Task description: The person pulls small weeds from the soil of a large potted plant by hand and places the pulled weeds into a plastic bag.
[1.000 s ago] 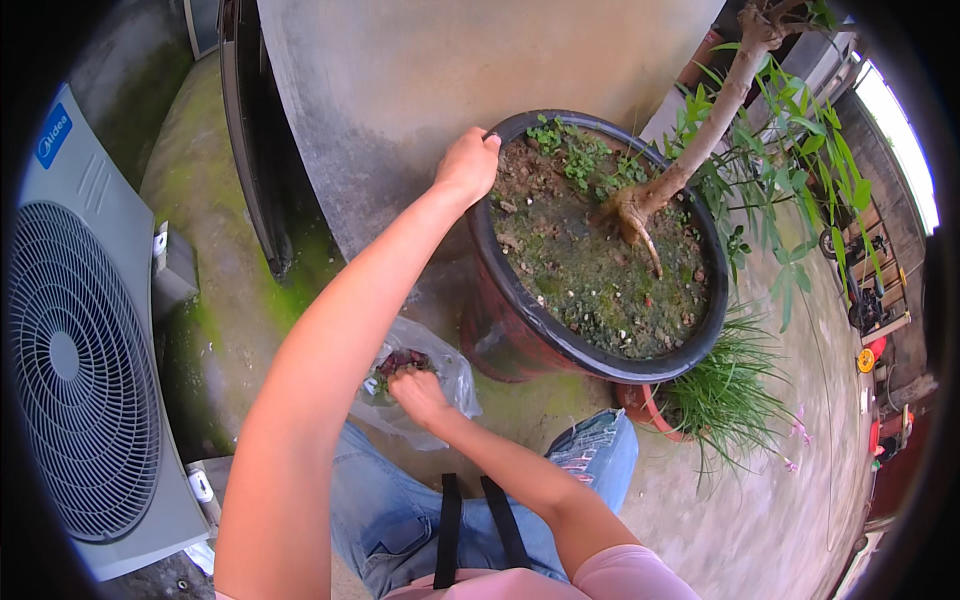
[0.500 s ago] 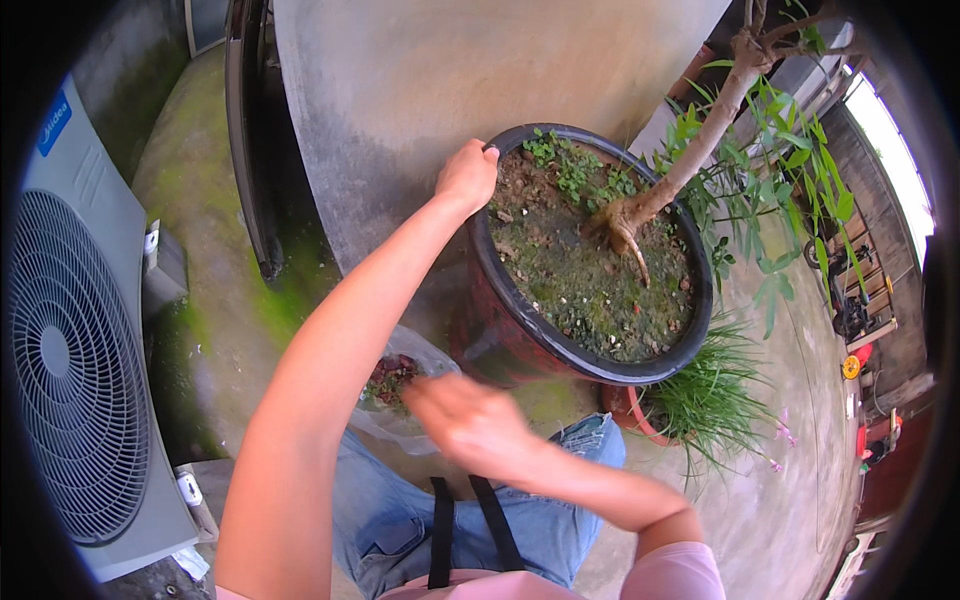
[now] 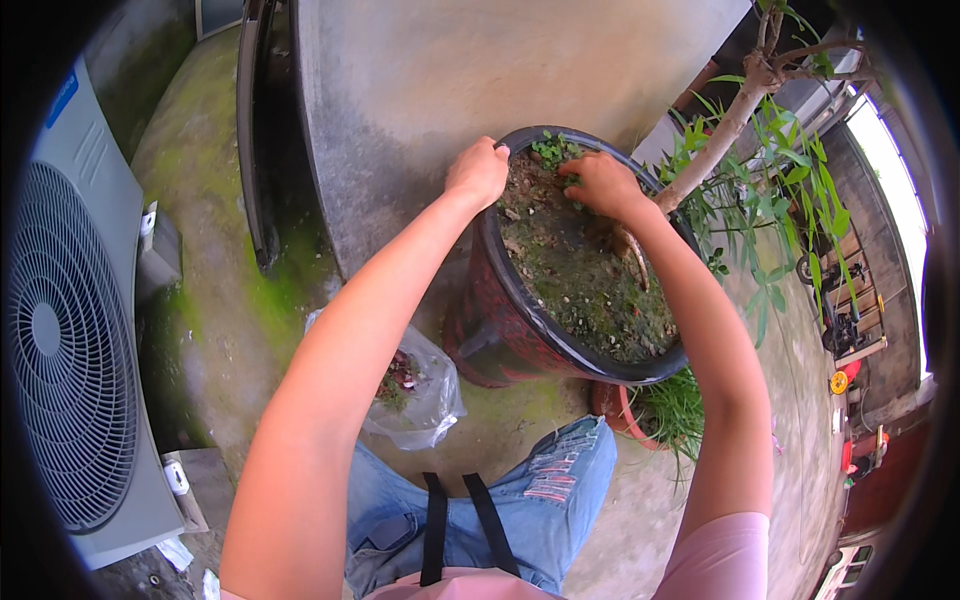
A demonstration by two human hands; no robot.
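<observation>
My left hand (image 3: pixel 480 174) is closed over the far-left rim of a large dark plant pot (image 3: pixel 470 330), which leans a little. Soil with moss (image 3: pixel 570 280) fills the pot, and a thick tree trunk (image 3: pixel 722 135) rises from it, its base partly behind my right arm. My right hand (image 3: pixel 603 186) is over the far side of the soil, fingers curled down among small green weeds (image 3: pixel 552 150); its fingertips are partly hidden. Below my left forearm, a clear plastic bag (image 3: pixel 425 400) lies on the ground with pulled plants and dirt (image 3: pixel 400 375) in it.
An outdoor fan unit (image 3: pixel 85 330) stands at the left. Behind the pot is a large pale concrete slab (image 3: pixel 420 80). A smaller terracotta pot (image 3: pixel 618 412) with grassy leaves (image 3: pixel 672 408) sits at the near right. Leafy branches (image 3: pixel 790 150) hang at the right.
My right hand has moved from the plastic bag up and away to the weeds in the pot. My left hand stays on the rim.
</observation>
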